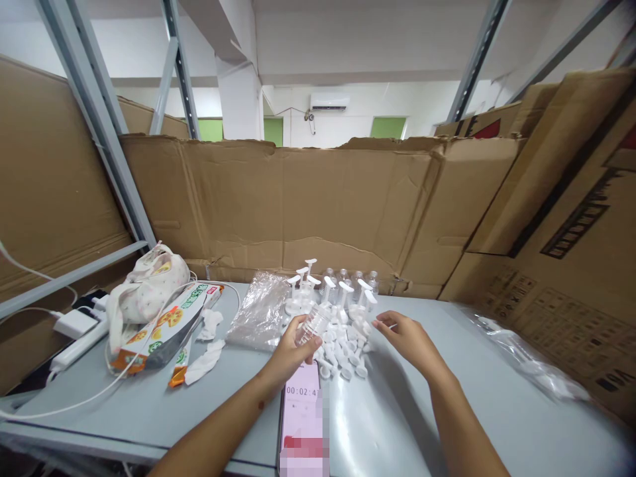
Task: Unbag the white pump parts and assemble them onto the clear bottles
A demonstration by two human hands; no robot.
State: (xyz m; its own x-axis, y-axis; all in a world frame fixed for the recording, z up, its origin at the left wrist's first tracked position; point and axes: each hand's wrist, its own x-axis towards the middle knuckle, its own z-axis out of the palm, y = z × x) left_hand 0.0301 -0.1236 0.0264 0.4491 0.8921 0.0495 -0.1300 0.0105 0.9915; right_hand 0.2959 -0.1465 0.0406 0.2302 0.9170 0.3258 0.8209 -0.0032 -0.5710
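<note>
My left hand (pixel 295 344) is closed round a small clear plastic bottle (pixel 314 323), tilted above the top end of a phone (pixel 301 417). To its right, my right hand (pixel 400 334) hangs at the edge of a heap of white pump parts (pixel 342 351), fingers curved and slightly apart, with nothing visible in them. White pump heads (pixel 345 291) stand upright behind the heap, some seemingly fitted on bottles. Farther back, several clear bottles without pumps (pixel 344 277) stand in a row. The phone lies face up and shows a running timer.
Left of the bottles lies a clear plastic bag (pixel 261 311). An orange-and-white food package (pixel 171 324), torn white paper (pixel 205 361), a white cloth bag (pixel 149 285) and a power strip (pixel 79 344) crowd the left side. Cardboard (pixel 318 205) walls the back; plastic wrap (pixel 531 361) lies right.
</note>
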